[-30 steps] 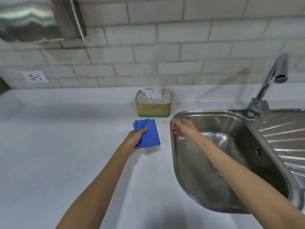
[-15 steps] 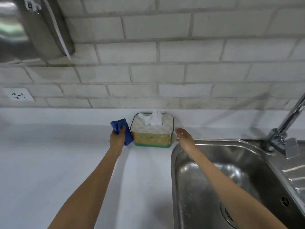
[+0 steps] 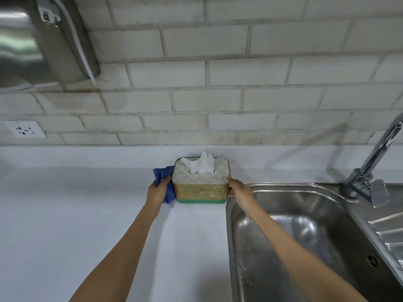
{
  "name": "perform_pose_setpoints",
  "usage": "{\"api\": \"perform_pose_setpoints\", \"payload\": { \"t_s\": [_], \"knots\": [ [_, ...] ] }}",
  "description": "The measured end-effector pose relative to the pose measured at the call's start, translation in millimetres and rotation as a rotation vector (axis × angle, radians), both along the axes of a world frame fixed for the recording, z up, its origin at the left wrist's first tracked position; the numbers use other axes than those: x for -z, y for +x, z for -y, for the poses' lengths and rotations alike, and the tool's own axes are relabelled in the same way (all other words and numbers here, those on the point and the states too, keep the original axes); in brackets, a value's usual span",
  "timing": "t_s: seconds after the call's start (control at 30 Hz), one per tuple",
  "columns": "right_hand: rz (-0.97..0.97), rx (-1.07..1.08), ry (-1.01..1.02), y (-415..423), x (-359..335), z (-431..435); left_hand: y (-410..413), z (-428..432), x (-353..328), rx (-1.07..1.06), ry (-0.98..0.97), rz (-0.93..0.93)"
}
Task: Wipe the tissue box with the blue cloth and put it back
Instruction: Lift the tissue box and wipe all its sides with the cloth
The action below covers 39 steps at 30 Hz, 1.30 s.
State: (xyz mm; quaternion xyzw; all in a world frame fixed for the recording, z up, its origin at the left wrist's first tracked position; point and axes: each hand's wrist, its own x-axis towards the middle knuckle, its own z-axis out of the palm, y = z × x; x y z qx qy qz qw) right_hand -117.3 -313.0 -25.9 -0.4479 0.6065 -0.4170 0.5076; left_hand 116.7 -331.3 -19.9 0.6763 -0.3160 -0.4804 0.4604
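You brace the tissue box [image 3: 201, 184] from both sides.
Your left hand [image 3: 158, 190] clutches the blue cloth [image 3: 164, 182] against its left wall; your right hand [image 3: 238, 189] cups the right, steadying it on the table [image 3: 87, 214] beside the sink [image 3: 283, 236].

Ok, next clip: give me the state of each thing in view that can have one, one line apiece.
tissue box: upright on the counter by the wall, a tissue sticking out of the top.
blue cloth: bunched, pressed against the box's left side.
left hand: closed on the cloth.
right hand: against the box's right side, fingers curled at its edge.
faucet: no water running.
sink: no standing water, wet specks.
wall socket: nothing plugged in.
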Motion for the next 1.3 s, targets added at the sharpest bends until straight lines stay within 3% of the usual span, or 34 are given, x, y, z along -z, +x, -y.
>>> {"api": "perform_pose_setpoints", "payload": {
  "t_s": [0.3, 0.6, 0.73, 0.93, 1.1, 1.3],
  "knots": [
    [0.0, -0.032, 0.013, 0, -17, -92, 15, -80, -18, 0.064, -0.046, 0.24],
    [-0.001, -0.028, 0.124, 8, -42, -186, 36, -157, -39, 0.199, 0.041, 0.5],
    [-0.009, -0.149, 0.101, 13, -48, -226, 46, -183, -47, 0.263, 0.069, 0.555],
    [-0.243, -0.247, -0.094, 23, -44, -260, 49, -207, -53, 0.281, 0.067, 0.581],
    [-0.682, -0.33, -0.36, 24, -28, -256, 42, -217, -58, 0.271, 0.036, 0.556],
    [-0.689, -0.264, -0.433, 19, -20, -231, 35, -227, -53, 0.19, -0.187, 0.448]
  ]
}}
